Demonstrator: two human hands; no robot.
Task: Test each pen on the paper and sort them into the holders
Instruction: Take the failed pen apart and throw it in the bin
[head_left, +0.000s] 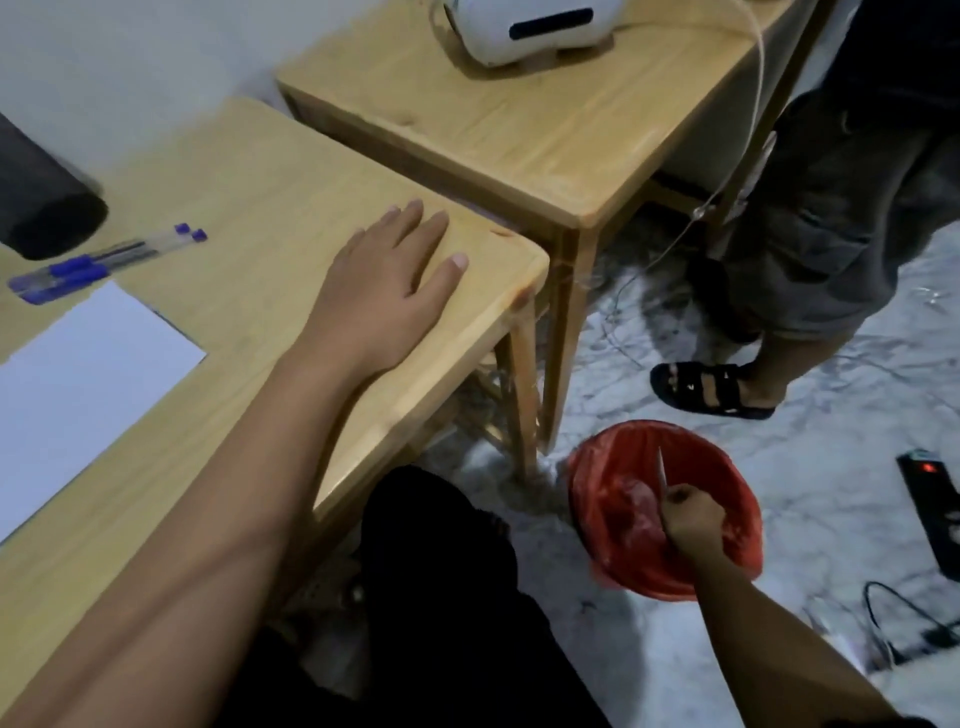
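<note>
Pen thin, pale, gripped in right hand over red bin, left hand flat, empty.

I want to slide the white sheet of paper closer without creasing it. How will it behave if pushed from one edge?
The sheet of paper lies flat and thin on the smooth wooden table, so it will probably glide easily. Being floppy, it may buckle if pushed from one edge. Nothing weighs it down; the pens lie just beside it.
</note>
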